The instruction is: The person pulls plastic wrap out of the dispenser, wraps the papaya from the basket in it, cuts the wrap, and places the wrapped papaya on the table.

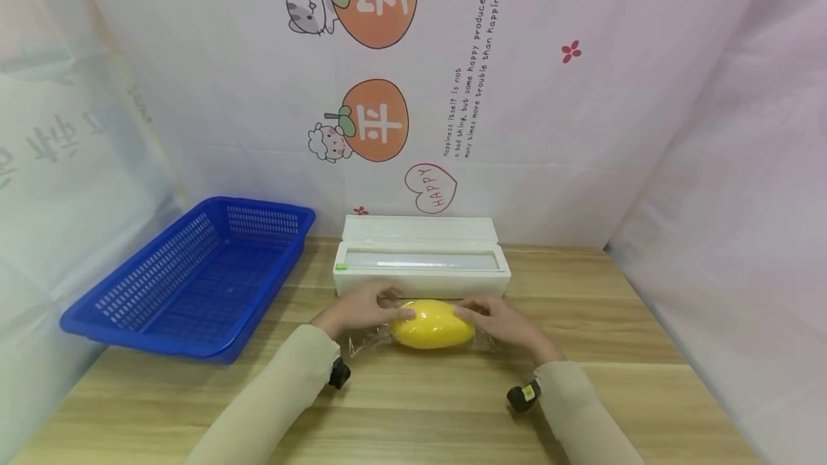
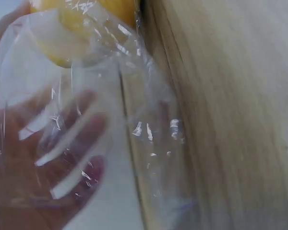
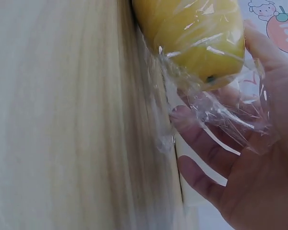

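A smooth yellow mango (image 1: 434,324), wrapped in clear cling film (image 2: 156,129), is between my two hands just in front of the white box. Loose film sticks out past both of its ends. My left hand (image 1: 365,311) holds the left end, thumb on top; in the left wrist view its fingers show through the film. On the other end, my right hand (image 1: 504,321) has its thumb on the upper side and fingers bent behind. A dark stem spot shows in the right wrist view, beside crumpled film (image 3: 216,108).
Behind the hands stands a white cling film box (image 1: 423,283), its lid raised and a roll (image 1: 420,260) inside. A blue plastic basket (image 1: 226,332) sits at the left on the wooden table (image 1: 420,407). Printed white cloth (image 1: 549,128) encloses the back and sides.
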Demonstrator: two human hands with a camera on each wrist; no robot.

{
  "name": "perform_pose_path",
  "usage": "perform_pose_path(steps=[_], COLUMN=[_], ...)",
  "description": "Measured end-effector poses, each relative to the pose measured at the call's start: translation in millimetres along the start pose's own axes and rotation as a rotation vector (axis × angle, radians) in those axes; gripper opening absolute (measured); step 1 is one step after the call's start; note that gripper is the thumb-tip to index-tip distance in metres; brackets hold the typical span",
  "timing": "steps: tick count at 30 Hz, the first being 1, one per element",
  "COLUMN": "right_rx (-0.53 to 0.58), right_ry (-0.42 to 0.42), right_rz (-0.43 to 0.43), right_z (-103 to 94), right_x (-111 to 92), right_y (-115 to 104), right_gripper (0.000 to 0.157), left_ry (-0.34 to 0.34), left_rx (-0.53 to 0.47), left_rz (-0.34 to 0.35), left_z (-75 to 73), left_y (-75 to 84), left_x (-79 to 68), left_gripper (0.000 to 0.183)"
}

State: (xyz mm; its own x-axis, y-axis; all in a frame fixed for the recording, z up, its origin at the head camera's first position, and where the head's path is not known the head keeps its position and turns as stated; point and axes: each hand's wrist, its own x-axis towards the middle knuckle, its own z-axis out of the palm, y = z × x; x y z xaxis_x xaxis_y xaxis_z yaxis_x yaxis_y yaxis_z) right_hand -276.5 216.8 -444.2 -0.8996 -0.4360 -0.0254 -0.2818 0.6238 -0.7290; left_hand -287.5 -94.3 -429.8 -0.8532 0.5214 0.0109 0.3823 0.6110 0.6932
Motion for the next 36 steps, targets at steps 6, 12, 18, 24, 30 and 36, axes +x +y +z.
perform_pose_path(steps=[6,12,18,24,30,36], right_rx=[0.033,0.045,0.039,-0.032,-0.034,-0.028], right_ry=[0.026,0.047,0.09,0.035,-0.005,0.002], right_rz=[-0.053,-0.063,-0.096,-0.127,-0.156,-0.142], right_z=[1.8,1.6,-0.5,-0.1,1.9,3.1], right_x=[0,-3,-9,-12,-14,-19], right_y=[2,-2,-9,-9,-8,-11], right_gripper=[0.04,0.045,0.051,0.054,0.063,0.06], left_ry=[0.123,0.15,0.141,0.112,0.087,0.072], left_rx=[0.293,0.439,0.417,0.323,0.267,0.251], left_rz=[0.213,0.254,0.237,0.188,0.18,0.198], left_z=[1.3,8.7,12.1,12.9,13.4,14.2], left_y=[18.4,25.4,21.7,16.1,16.6,14.5], left_x=[-11.7,-20.4,-21.1,-19.2,-18.8,-18.0], left_gripper=[0.057,0.061,0.075,0.079,0.079,0.071])
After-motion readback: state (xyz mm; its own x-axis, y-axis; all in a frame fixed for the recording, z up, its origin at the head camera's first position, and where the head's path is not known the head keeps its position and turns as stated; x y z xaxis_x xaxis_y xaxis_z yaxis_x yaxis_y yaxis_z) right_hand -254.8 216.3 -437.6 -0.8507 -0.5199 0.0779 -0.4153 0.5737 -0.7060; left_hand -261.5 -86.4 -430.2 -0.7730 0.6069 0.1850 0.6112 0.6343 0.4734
